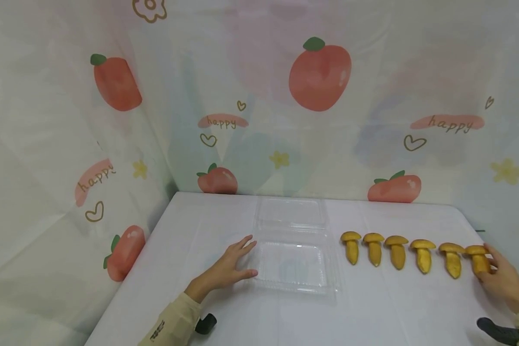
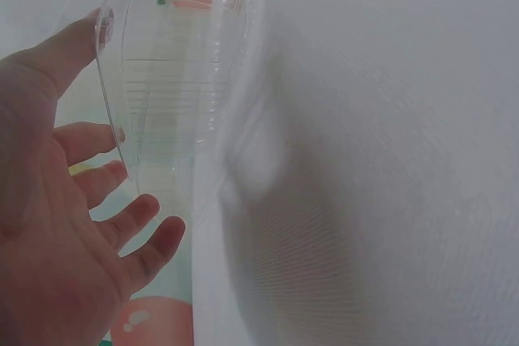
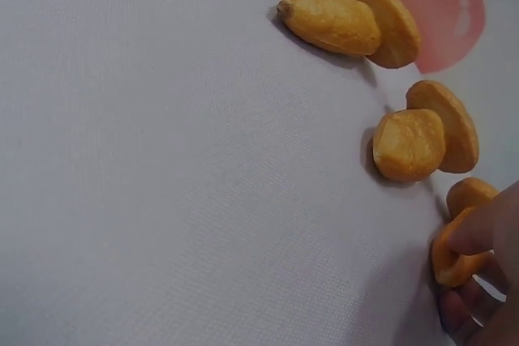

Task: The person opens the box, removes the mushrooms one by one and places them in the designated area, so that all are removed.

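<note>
A clear plastic clamshell box (image 1: pixel 291 287) lies unfolded on the table, its lid (image 1: pixel 290 214) toward the back wall. My left hand (image 1: pixel 226 269) is at the box's left side with fingers spread; in the left wrist view the thumb and some fingertips meet the rim of the box (image 2: pixel 170 95). Several yellow-brown mushrooms stretch in a row to the right of the box, caps toward the wall. At the row's right end, my right hand (image 1: pixel 503 281) grips the last mushroom (image 1: pixel 479 262) by its stem. Its neighbour (image 3: pixel 409 145) lies close by on the cloth.
A white cloth covers the table (image 1: pixel 372 312). A printed curtain (image 1: pixel 259 96) with fruit pictures hangs behind and at the left. The other mushrooms (image 1: pixel 397 252) lie between the box and my right hand, a small gap between each.
</note>
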Available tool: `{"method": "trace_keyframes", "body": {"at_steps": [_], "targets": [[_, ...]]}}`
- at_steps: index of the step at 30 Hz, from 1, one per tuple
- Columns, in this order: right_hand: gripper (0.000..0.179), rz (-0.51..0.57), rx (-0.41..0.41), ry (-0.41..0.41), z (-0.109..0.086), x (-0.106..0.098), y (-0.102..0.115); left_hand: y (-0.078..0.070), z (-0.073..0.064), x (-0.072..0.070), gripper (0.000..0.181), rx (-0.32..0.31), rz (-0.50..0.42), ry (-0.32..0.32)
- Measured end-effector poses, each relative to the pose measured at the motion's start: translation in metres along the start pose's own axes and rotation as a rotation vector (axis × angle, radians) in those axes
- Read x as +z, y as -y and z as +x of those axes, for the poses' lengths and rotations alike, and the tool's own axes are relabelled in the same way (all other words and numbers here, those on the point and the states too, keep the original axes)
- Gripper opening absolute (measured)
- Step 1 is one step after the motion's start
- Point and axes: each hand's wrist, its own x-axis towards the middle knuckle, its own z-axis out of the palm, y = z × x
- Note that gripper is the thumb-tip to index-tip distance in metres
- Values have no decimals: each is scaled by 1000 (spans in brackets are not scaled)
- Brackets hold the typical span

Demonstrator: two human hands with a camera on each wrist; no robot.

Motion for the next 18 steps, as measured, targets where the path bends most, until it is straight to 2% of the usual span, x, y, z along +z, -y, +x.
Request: {"method": "trace_keyframes", "body": {"at_steps": [6,18], "targets": [[84,3,-24,-1,-3,-4,1,0,0,0,77,-2,0,-3],[80,7,60,33,-16,-20,15,-1,1,-2,78,-3,11,-1]]}}
